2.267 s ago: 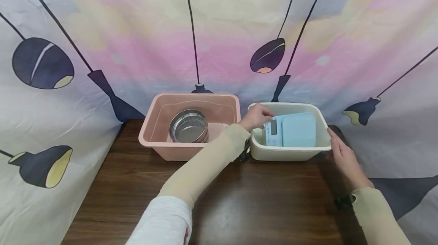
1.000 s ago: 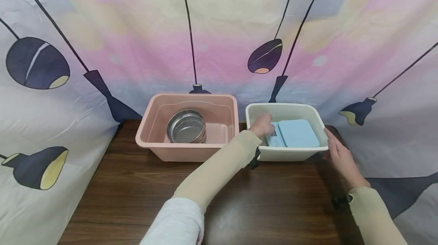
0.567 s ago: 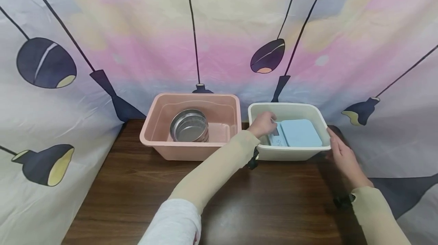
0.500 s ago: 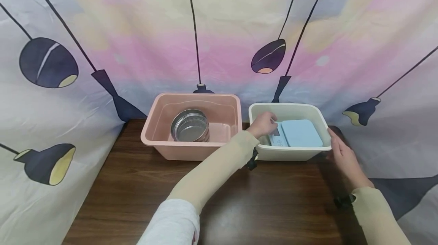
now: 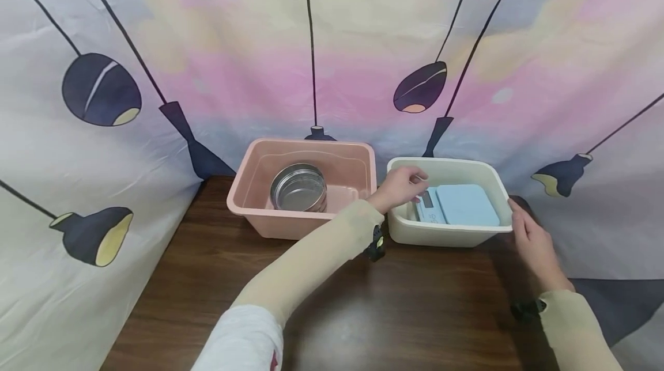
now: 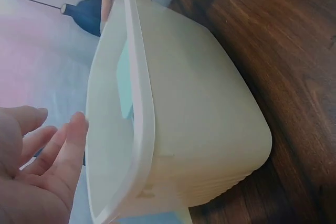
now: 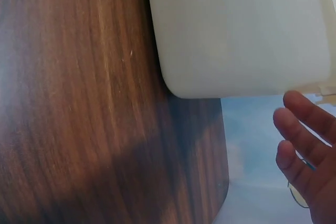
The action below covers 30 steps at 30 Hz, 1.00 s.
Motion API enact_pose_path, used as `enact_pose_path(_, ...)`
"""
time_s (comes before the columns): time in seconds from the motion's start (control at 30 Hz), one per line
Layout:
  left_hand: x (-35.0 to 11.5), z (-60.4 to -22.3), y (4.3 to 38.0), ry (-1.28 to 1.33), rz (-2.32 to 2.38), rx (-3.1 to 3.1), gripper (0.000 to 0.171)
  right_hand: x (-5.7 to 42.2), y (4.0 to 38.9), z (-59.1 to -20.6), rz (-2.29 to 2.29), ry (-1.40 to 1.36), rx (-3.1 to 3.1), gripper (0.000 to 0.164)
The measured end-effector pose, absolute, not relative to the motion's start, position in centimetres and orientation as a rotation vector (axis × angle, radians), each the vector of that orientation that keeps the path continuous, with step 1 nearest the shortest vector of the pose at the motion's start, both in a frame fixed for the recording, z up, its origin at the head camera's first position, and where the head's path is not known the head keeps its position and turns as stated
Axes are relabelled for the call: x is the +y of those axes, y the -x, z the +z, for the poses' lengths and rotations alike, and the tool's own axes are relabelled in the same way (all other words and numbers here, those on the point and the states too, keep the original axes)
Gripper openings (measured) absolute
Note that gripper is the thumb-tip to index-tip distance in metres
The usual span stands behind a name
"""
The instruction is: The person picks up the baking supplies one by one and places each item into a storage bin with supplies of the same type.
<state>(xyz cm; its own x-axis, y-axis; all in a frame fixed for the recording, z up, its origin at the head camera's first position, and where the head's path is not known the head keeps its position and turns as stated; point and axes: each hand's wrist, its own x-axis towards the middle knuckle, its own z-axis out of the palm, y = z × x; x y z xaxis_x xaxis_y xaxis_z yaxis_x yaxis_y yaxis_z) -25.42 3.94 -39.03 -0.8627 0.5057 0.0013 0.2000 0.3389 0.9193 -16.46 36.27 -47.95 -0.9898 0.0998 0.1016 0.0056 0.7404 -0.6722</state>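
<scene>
A light blue kitchen scale with a small dark display lies flat in the white plastic bin. Over that bin's left end, my left hand hovers near the scale's display side. Its fingers are loosely bent and hold nothing, as the left wrist view confirms. At the bin's right end, my right hand touches the rim and outer wall with fairly straight fingers. Part of the scale shows past the rim in the left wrist view; the bin wall hides the rest.
To the left stands a pink plastic bin holding round metal tins, seemingly stacked. Both bins sit at the back of a dark wooden table. A patterned curtain hangs right behind them.
Since 2.3 seconds ago the scale has gone from tilted at the left to lying flat. My left hand has let go of it and drawn back leftward. The right hand stays at the bin.
</scene>
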Motion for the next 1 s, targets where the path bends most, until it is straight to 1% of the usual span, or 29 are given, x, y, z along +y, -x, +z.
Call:
enact_pose_path(0.13,3.3,-38.8,24.8,-0.672,1.558,2.309,0.032,36.3,16.3,-48.0,1.076,0.126,-2.748,0.057)
enact_pose_path(0.33,1.4,-38.3,23.5,-0.738,1.520,2.339,0.031,35.9,15.9,-48.1,0.937,0.124,-2.652,0.049)
enact_pose_path(0.6,-1.8,-38.7,21.5,-0.730,1.573,2.308,0.031,34.8,14.5,-48.1,0.842,0.143,-2.587,0.043)
enact_pose_path(0.73,-3.5,-39.2,20.1,-0.738,1.548,2.350,0.030,33.8,13.4,-48.1,0.833,0.110,-2.543,0.040)
enact_pose_path(0.9,-5.7,-39.7,18.3,-0.870,1.405,2.501,0.027,32.1,12.2,-48.2,0.857,0.059,-2.417,0.033)
enact_pose_path(1.0,-6.9,-39.9,17.2,-0.894,1.369,2.537,0.028,31.0,11.7,-48.2,0.864,0.011,-2.354,0.029)
